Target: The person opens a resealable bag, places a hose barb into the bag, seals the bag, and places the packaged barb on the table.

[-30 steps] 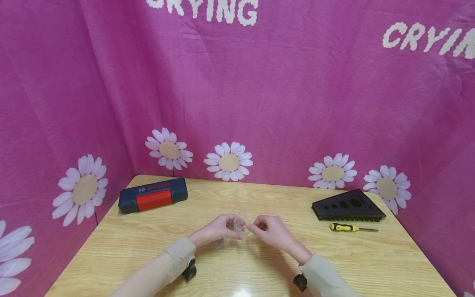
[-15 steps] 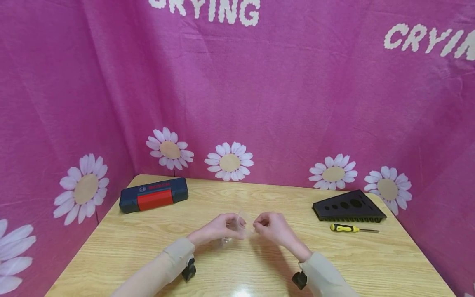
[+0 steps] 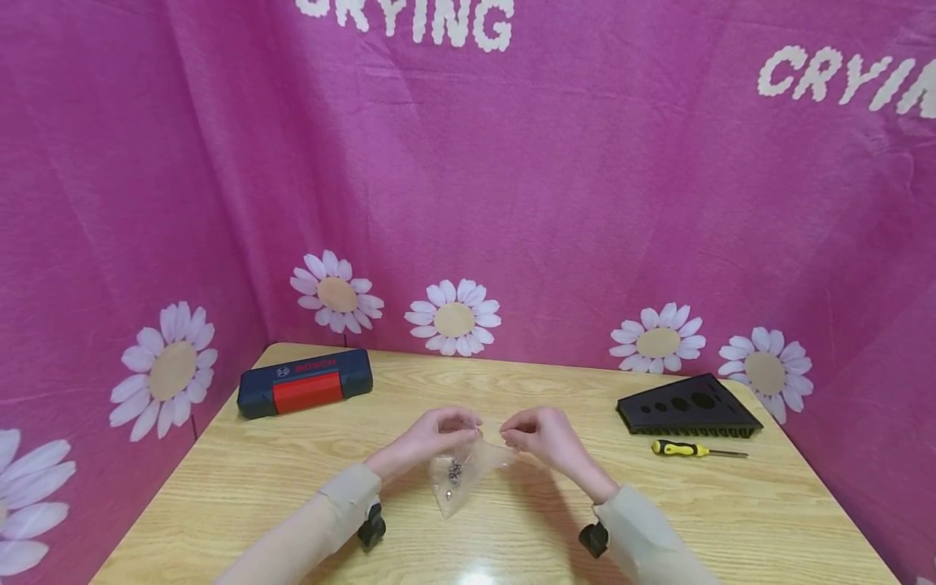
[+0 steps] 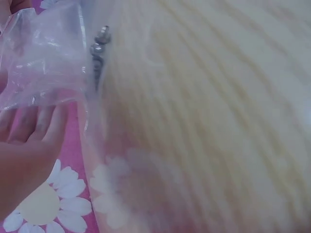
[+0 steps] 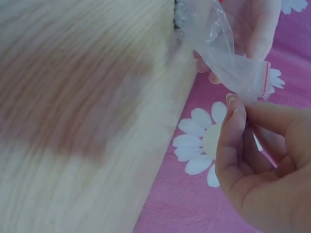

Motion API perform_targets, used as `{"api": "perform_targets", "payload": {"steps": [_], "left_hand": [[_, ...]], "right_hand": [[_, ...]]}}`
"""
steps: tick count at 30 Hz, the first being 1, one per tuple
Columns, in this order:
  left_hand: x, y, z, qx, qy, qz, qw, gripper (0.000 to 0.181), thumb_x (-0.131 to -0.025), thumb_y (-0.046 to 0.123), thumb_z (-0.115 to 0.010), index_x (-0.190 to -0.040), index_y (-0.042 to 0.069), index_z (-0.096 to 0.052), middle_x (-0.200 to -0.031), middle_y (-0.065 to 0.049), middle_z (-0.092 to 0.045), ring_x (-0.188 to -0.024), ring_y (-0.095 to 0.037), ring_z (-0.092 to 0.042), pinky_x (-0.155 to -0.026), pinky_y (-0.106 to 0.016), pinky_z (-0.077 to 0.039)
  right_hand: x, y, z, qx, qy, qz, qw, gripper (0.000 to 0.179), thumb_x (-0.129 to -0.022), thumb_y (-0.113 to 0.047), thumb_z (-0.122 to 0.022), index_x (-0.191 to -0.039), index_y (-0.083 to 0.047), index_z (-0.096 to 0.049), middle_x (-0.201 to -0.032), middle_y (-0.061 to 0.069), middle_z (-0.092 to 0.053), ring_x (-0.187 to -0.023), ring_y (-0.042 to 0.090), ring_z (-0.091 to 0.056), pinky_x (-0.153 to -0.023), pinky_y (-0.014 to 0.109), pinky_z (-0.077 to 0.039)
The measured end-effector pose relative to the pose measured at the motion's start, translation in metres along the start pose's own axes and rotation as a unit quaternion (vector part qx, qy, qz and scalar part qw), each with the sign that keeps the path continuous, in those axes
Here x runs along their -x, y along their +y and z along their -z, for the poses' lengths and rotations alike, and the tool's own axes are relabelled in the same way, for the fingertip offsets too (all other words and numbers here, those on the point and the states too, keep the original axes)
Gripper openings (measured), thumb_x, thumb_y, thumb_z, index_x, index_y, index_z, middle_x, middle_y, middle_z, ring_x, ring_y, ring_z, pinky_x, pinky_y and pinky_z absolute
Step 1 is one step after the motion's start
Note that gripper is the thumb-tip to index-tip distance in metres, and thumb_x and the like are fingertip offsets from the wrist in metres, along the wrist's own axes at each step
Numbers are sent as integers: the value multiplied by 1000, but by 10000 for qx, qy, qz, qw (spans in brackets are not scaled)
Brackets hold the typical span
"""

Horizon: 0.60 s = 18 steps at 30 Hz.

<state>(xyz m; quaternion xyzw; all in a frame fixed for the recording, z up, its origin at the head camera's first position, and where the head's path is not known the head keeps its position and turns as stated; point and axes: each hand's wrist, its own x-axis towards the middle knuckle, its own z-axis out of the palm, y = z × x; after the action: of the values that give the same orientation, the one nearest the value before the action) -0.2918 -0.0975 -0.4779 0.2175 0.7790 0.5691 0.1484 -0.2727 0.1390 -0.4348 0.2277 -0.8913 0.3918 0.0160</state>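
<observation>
A clear plastic zip bag hangs over the middle of the table, one corner pointing down. Small shiny metal pieces, which look like screws or nuts, are gathered in its lower part. My left hand holds the bag's upper part between thumb and fingers. In the left wrist view the fingers of that hand show beside the crumpled film. With thumb and fingertips, my right hand pinches a corner of the bag, close to the red zip strip seen in the right wrist view.
A dark blue Bosch case with a red clasp lies at the back left of the wooden table. At the right stand a black holder with holes and, before it, a yellow-black screwdriver. A pink flowered cloth hangs behind.
The bag has opened out and now hangs down below my left hand, its metal pieces plainly visible. Both hands have risen slightly, the right moving a little away from the left.
</observation>
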Motion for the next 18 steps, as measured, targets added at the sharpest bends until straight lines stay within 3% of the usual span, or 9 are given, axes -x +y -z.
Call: {"api": "perform_targets", "payload": {"steps": [6, 12, 18], "left_hand": [[-4, 8, -3, 275, 739, -98, 9968, 32, -94, 28, -68, -116, 5, -68, -112, -9, -73, -100, -9, -66, -93, -29, -52], [-3, 13, -3, 310, 1023, -90, 9942, 29, -93, 25, -69, -111, 2, -70, -104, -9, -75, -91, -7, -67, -88, -25, -53], [-3, 14, -1, 276, 1271, -23, 9915, 27, -92, 25, -70, -109, 3, -72, -103, -11, -75, -92, -11, -70, -91, -31, -54]], "right_hand": [[-3, -5, 3, 167, -109, 171, 9997, 10, -88, -7, -71, -93, -2, -78, -79, 9, -76, -63, 5, -64, -59, 17, -52], [-2, -5, 5, 313, -241, 371, 9985, 12, -91, -9, -67, -91, -1, -76, -75, 6, -74, -62, -2, -57, -59, 16, -48], [-2, -7, 7, 283, -318, 161, 9990, 26, -96, -26, -64, -87, -6, -76, -69, 1, -70, -58, -1, -52, -55, 18, -44]]}}
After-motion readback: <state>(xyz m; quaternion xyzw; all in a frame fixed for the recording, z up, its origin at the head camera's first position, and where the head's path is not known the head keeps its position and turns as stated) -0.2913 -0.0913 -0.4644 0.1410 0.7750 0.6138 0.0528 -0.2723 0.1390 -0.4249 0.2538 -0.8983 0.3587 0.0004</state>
